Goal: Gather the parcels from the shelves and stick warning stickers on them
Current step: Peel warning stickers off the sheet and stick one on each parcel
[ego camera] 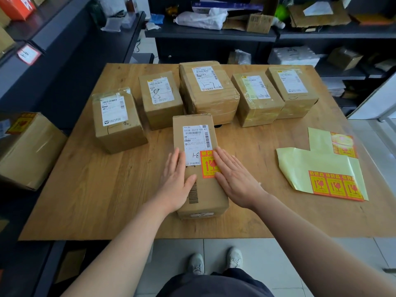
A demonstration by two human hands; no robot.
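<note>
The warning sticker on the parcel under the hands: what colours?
Orange-red with a yellow panel, on the warning sticker; head view, the only one, shows it.

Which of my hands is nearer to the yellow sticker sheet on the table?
Right. The right hand lies flat on the near parcel, on the side facing the sticker sheet; the left hand rests on the parcel's far side.

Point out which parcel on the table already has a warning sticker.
The front parcel under both hands, bearing the red sticker; the five behind show only white labels.
</note>
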